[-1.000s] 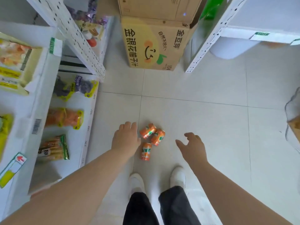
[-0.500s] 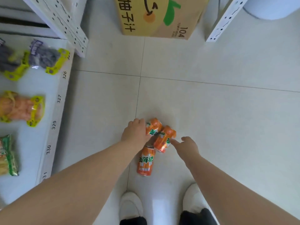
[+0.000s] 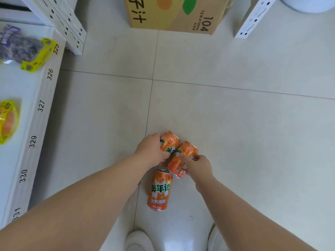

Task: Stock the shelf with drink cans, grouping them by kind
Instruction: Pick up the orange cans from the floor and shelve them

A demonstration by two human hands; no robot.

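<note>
Three orange cans lie on the tiled floor (image 3: pixel 235 124), well short of the cardboard box (image 3: pixel 172 15) and on my side of it. My left hand (image 3: pixel 151 148) has its fingers curled round the first can (image 3: pixel 170 143), the one nearest the box. My right hand (image 3: pixel 198 165) holds the second can (image 3: pixel 188 148) between thumb and fingers; this can touches the first and lies slightly right of it as seen from the box. The third can (image 3: pixel 159 189) lies free on its side, farthest from the box, its top turned toward the box and just beside the second can. Two white perforated posts stand by the box, one post (image 3: pixel 67 24) to its left and the other post (image 3: pixel 253 17) to its right. Left of the box runs a low white shelf (image 3: pixel 41 105) with numbers along its edge, and on it I count two snack packets: a purple packet (image 3: pixel 18 46) closer to the box and a yellow packet (image 3: pixel 8 120) farther from it. My two white shoes, left shoe (image 3: pixel 139 240) and right shoe (image 3: pixel 215 238), stand farthest from the box.
</note>
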